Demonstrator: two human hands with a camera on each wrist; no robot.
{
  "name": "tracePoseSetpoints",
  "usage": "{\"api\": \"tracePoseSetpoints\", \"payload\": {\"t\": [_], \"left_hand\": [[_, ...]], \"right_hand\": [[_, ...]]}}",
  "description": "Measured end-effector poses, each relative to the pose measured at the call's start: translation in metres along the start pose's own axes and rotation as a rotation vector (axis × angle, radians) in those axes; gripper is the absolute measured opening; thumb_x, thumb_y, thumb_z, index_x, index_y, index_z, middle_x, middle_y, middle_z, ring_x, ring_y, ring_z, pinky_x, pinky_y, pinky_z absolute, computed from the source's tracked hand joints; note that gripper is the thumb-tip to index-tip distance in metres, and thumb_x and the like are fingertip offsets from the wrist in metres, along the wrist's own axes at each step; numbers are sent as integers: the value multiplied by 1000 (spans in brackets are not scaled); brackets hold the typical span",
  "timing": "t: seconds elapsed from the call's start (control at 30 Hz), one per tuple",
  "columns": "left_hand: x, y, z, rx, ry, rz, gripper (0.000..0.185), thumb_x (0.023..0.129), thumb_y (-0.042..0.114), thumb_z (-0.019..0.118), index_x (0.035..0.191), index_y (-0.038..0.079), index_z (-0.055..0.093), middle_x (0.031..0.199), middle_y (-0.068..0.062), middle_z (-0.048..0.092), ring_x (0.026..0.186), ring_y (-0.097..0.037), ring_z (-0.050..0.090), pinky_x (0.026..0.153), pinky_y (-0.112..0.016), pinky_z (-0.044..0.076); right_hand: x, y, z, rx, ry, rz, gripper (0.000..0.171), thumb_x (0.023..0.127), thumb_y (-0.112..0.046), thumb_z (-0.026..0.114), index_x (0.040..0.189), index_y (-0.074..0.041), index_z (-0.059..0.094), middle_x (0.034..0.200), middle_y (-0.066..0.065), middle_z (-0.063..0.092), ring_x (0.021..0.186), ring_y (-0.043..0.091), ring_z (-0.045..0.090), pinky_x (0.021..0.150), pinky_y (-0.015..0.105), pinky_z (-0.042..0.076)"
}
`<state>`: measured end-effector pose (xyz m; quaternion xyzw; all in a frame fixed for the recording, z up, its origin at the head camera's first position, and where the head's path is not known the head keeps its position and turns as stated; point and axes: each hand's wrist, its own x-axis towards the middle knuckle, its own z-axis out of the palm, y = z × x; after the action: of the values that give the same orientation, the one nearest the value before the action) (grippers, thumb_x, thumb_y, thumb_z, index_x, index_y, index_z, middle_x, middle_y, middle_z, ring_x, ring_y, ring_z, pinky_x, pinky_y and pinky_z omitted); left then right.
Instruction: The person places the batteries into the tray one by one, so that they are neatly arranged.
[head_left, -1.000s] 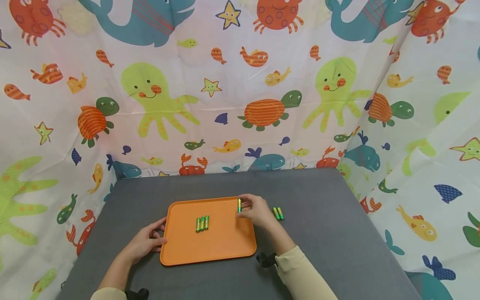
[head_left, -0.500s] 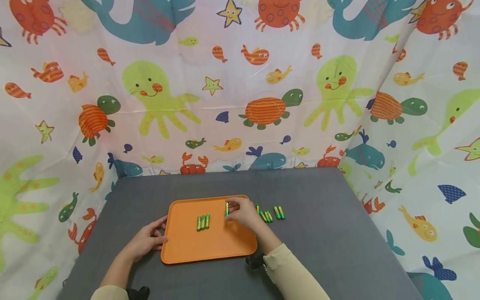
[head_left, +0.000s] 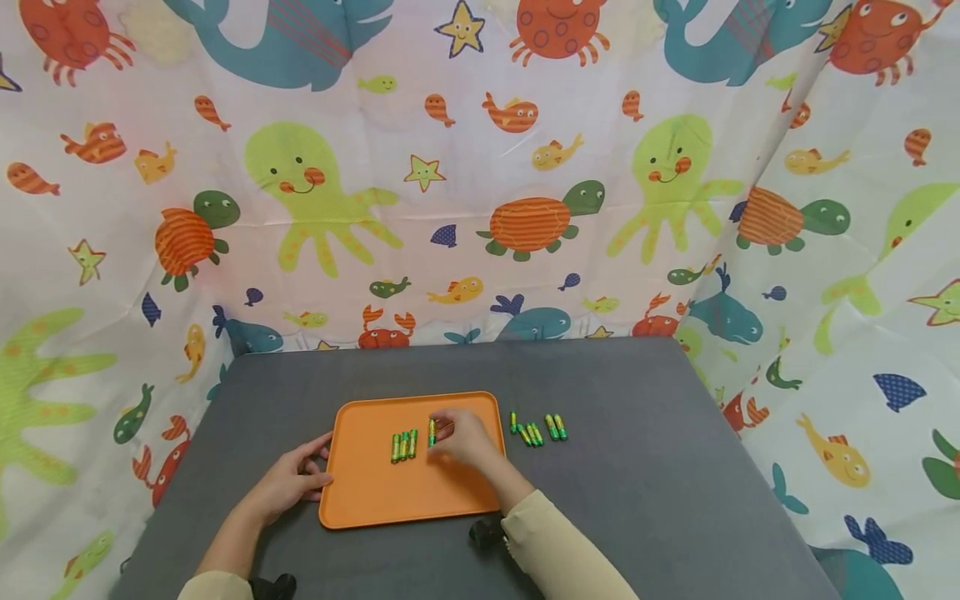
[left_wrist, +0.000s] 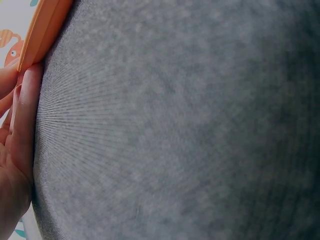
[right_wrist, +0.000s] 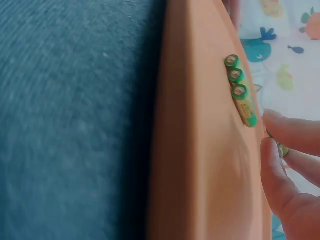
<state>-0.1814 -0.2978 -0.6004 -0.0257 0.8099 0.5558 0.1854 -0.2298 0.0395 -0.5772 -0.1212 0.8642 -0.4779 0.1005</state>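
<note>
An orange tray (head_left: 412, 500) lies on the grey table, with three green-and-yellow batteries (head_left: 404, 446) side by side on it. My right hand (head_left: 467, 439) is over the tray just right of that row, pinching another battery (head_left: 432, 432) upright between thumb and fingers. In the right wrist view, those fingers (right_wrist: 280, 187) hide most of the held battery, and the row (right_wrist: 239, 90) stands to their left. My left hand (head_left: 288, 482) holds the tray's left edge; the left wrist view has its thumb and fingers (left_wrist: 27, 110) at the rim (left_wrist: 45, 35).
Several more batteries (head_left: 532, 433) lie on the grey table (head_left: 637, 500) just right of the tray, in small groups. A curtain (head_left: 450, 108) printed with sea animals hangs behind the table and along both sides.
My right hand has moved left across the tray with its battery, from the right edge to near the row. The batteries on the table show more fully. My left hand stays put.
</note>
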Motion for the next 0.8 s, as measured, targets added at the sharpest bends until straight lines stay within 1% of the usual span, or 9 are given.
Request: {"api": "tracePoseSetpoints", "payload": {"t": [0.17,0.37,0.6,0.8], "left_hand": [[0,-1,0,2,-1,2,81,90,12,76,159,15,33,126,-14,47,87,-23,56,69,-37,60],[0,-1,0,2,-1,3,81,90,12,76,159,15,33,126,-14,46,87,-22,56,70,-36,60],[-1,1,1,0,7,-12,81,90,12,76,158,16,34,125,-14,47,88,-23,56,70,-36,60],[-1,0,1,6,10,-18,81,90,13,76,158,16,34,125,-13,47,88,-24,57,71,-36,60]], "right_hand": [[2,2,9,5,-29,35,58,74,-6,89,128,-6,68,104,6,68,84,11,63,76,31,56],[4,-1,16,-44,-31,34,59,74,-6,90,128,-6,67,103,5,67,81,9,59,76,29,54],[5,-6,24,-74,-29,50,60,72,-4,90,128,-5,68,96,3,65,80,10,56,69,26,50],[5,-8,28,-80,-40,45,61,73,-3,89,130,-5,67,95,4,65,78,11,53,68,26,48]]}}
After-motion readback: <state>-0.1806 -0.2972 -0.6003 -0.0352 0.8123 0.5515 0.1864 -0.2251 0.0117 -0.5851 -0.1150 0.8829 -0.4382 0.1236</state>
